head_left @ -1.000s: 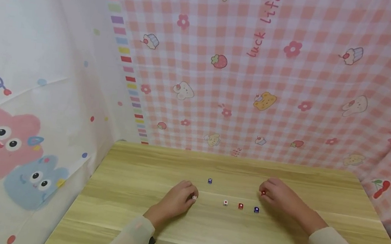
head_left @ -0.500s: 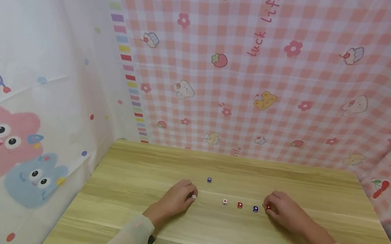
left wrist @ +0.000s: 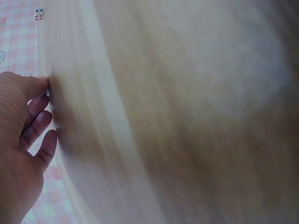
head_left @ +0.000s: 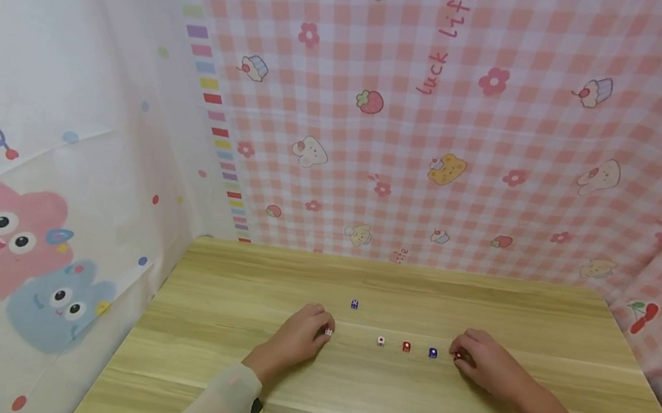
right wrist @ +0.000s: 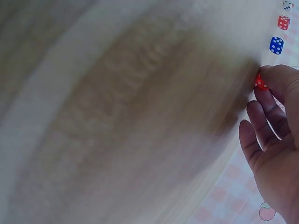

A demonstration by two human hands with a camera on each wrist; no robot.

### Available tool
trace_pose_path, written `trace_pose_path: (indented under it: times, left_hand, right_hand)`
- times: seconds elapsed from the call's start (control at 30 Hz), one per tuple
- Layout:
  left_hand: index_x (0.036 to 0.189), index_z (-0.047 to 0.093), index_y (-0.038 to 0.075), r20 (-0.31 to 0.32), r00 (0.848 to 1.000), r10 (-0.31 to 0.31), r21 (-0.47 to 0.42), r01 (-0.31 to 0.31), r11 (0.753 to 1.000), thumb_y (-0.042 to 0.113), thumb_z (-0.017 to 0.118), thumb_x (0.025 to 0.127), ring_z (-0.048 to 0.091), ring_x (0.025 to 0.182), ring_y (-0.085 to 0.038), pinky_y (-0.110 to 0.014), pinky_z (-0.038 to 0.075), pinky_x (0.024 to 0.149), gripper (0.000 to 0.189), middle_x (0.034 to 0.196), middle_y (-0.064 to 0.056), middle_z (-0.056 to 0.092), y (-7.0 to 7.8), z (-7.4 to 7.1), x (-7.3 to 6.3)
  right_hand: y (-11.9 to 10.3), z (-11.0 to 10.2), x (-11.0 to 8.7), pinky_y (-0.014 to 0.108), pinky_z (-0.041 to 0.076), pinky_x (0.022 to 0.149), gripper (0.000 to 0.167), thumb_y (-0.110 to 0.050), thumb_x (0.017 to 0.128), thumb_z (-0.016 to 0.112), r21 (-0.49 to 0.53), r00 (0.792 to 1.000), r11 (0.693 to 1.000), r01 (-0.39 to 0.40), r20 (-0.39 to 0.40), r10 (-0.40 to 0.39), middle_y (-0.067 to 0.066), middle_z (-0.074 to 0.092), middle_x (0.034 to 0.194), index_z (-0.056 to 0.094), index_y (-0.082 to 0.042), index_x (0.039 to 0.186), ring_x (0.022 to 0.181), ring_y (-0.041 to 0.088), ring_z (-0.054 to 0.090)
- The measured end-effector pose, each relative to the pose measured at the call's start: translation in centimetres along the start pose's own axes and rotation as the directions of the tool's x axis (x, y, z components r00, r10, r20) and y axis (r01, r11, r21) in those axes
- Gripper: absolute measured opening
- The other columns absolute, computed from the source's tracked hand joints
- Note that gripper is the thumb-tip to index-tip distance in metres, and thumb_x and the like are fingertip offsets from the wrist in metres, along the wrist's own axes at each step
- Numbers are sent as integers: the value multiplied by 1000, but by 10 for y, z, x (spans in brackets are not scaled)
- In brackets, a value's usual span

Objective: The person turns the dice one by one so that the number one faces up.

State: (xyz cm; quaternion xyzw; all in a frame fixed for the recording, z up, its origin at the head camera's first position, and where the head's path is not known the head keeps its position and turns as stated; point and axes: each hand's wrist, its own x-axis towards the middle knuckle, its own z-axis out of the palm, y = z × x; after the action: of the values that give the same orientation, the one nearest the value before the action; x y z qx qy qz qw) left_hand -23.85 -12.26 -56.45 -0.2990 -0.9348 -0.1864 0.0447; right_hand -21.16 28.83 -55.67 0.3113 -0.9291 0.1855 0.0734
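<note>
My left hand [head_left: 298, 333] pinches a white die [head_left: 328, 332] at the table, left of the row of dice. On the right, my right hand [head_left: 486, 362] holds a red die [right wrist: 261, 82] between thumb and fingertip, down at the tabletop. Just left of that hand stands a blue die [head_left: 433, 353], then a red die [head_left: 406, 346] and a white die [head_left: 380, 341], spaced apart in a line. Another blue die [head_left: 354, 304] lies farther back, beyond the left hand. In the left wrist view the pinched die is almost wholly hidden by the fingers.
The wooden table [head_left: 309, 395] runs back to a pink checked cloth [head_left: 412, 141] hanging behind it. A white printed cloth [head_left: 97, 159] hangs along the left side.
My right hand has come toward me and slightly right with the red die, from behind the row to its right end. The left hand has stayed in place.
</note>
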Motion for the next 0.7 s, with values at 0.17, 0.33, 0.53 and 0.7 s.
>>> trace_pose_path:
  times: [0.17, 0.33, 0.53, 0.7]
  left_hand:
    - [97, 66, 17, 1, 1000, 6, -1, -6, 1000, 15, 73, 95, 53, 93, -13, -32, 51, 87, 7, 95, 5, 60, 0, 0, 0]
    - [98, 67, 16, -3, 1000, 12, -4, -12, 1000, 15, 73, 95, 53, 92, -13, -32, 51, 86, 7, 94, 5, 60, -1, 1, 0]
    - [98, 67, 16, -19, 1000, 23, -3, -24, 1000, 14, 74, 94, 53, 92, -13, -32, 51, 86, 8, 95, 5, 61, -2, 2, 0]
    - [98, 68, 16, -7, 1000, 12, -13, -12, 1000, 13, 75, 94, 54, 93, -13, -32, 52, 87, 8, 95, 6, 60, -2, 2, 1]
  right_hand:
    - [0, 1, -2, 33, 54, 76, 20, -7, 85, 83, -8, 1000, 1000, -10, -26, 10, -12, 61, 93, 70, -20, 94, 88, 8, 56]
    - [-1, 1, -3, 34, 54, 78, 19, -8, 86, 82, 0, 999, 999, -41, -16, 41, -12, 62, 94, 70, -21, 95, 89, 9, 56]
    - [-2, 2, -3, 33, 54, 79, 19, -9, 87, 81, 11, 998, 998, -66, -7, 66, -13, 63, 95, 71, -22, 95, 89, 9, 57]
    - [-3, 2, -4, 34, 54, 79, 19, -8, 86, 82, 5, 997, 998, -69, -26, 69, -12, 64, 95, 71, -22, 94, 89, 10, 58]
